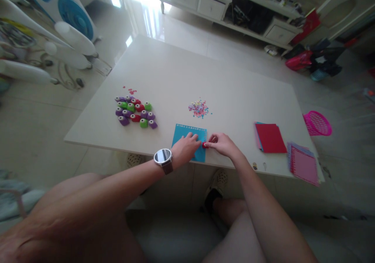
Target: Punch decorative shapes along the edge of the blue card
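Observation:
A blue sheet of paper (180, 132) lies at the table's front edge, with a row of small punched holes along its far edge and some down its right edge. My left hand (187, 147), a watch on its wrist, rests on the sheet with its fingers stretched out. At the sheet's right edge sits a small red paper punch (204, 145), gripped between the thumb and fingers of my right hand (220, 143). Just beyond the sheet is a heap of tiny multicoloured punched-out pieces (199, 108).
Several purple, green and red paper punches (134, 112) stand to the left, with red bits (131, 91) behind them. To the right are a red-topped paper stack (271, 138) and punched pink sheets (304, 165). A pink basket (318, 123) stands past the table's right edge.

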Available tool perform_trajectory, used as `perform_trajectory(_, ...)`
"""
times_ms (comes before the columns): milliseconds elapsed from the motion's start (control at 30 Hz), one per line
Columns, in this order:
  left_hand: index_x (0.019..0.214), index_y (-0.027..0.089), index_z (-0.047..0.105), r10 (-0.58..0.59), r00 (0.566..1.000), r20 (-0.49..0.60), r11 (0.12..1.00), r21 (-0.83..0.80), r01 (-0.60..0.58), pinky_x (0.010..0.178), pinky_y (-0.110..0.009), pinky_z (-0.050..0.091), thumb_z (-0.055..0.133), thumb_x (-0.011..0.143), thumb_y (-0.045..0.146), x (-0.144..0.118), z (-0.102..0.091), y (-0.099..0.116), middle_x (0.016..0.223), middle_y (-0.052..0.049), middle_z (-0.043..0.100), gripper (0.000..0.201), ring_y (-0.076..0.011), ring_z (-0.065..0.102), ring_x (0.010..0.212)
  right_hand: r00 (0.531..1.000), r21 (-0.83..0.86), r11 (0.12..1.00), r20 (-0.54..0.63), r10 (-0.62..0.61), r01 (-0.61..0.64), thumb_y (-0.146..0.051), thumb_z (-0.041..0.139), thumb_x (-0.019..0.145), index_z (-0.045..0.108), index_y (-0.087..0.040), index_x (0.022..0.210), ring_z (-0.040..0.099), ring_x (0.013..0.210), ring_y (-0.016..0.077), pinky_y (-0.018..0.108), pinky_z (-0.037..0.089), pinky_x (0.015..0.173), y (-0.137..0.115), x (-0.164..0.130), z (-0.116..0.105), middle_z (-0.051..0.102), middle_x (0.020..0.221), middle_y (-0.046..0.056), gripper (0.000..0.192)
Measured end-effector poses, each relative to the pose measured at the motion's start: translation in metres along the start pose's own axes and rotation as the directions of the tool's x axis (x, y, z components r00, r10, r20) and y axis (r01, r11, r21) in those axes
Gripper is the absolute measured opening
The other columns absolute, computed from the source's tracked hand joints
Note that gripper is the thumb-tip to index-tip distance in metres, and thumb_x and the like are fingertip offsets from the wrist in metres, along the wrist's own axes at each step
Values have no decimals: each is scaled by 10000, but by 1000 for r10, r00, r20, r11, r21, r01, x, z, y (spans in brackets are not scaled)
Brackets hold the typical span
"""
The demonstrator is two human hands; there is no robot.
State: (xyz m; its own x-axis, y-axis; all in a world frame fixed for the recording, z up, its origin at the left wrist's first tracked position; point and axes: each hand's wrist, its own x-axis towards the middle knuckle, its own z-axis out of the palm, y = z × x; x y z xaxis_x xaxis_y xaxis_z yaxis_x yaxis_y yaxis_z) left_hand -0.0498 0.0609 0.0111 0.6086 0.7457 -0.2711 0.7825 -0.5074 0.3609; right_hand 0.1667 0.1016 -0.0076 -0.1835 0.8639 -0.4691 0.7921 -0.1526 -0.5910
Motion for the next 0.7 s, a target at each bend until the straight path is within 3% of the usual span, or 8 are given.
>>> perform_trajectory(200, 1206, 184, 636, 2, 1000, 12, 1000, -7, -2, 986, -479, 571, 786, 901, 218, -1, -2, -1, 1334, -150, 569, 341, -334, 508, 1270, 999, 63, 998, 47, -24, 21, -401, 869, 792, 721, -194, 826, 703, 776, 206, 297, 493, 692, 3, 1, -2, 768, 807, 45, 257)
perform_trajectory(467, 1573, 267, 393, 104, 995, 3, 995, 11, -104, 987, -440, 546, 750, 842, 140, -4, 0, -11, 1363, -147, 578, 823, -337, 523, 1273, 1000, 5, 1000, 23, 16, -17, -309, 836, 816, 702, -199, 801, 704, 778, 201, 284, 492, 689, 2, 4, 1, 768, 809, 43, 174)
perform_trajectory(700, 1608, 390, 396, 164, 986, -3, 986, -28, -164, 1041, -441, 495, 693, 834, 85, -3, -1, -21, 1320, -109, 634, 883, -323, 576, 1247, 998, -98, 995, -64, 22, -28, -309, 868, 742, 667, -212, 727, 672, 728, 186, 272, 454, 645, -2, 3, 4, 745, 754, 23, 224)
